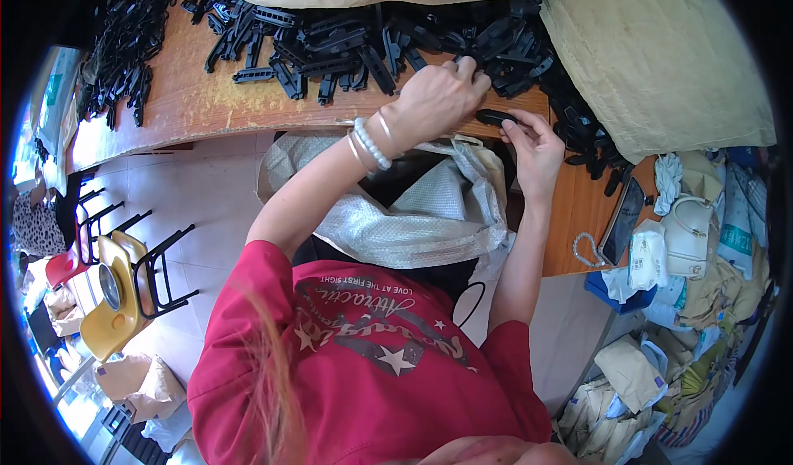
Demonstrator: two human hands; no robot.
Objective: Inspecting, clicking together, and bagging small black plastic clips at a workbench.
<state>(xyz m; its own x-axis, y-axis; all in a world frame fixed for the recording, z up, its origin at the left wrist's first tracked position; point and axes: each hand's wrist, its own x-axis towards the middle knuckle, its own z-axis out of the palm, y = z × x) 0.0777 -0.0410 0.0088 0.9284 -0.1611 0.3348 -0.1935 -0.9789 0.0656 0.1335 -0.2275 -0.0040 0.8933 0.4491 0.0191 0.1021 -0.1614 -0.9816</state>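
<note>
Loose strands of reddish hair (pixel 277 374) hang closest to my camera, across the red shirt (pixel 388 382) of the person I am watching from afar. Both forearms reach up to a wooden table (pixel 223 102) strewn with black plastic pieces.

On the right hand (pixel 537 147), I see thumb and fingers closed in a pinch on one end of a black oblong piece (pixel 494 118); the piece lies level at the table's near edge. Just beside it, the left hand (pixel 440 97), its wrist ringed with a pale beaded bracelet (pixel 372 144), bends its fingers down at the heap of black pieces (pixel 330 48). Those fingertips are partly hidden from me, so I cannot tell how far apart they are or whether they grasp anything.

Below the hands, a white woven sack (pixel 413 230) gapes at the lap. Large tan bags (pixel 652 60) stand behind the heap, and a phone (pixel 621 221) lies on the tabletop to the right.
</note>
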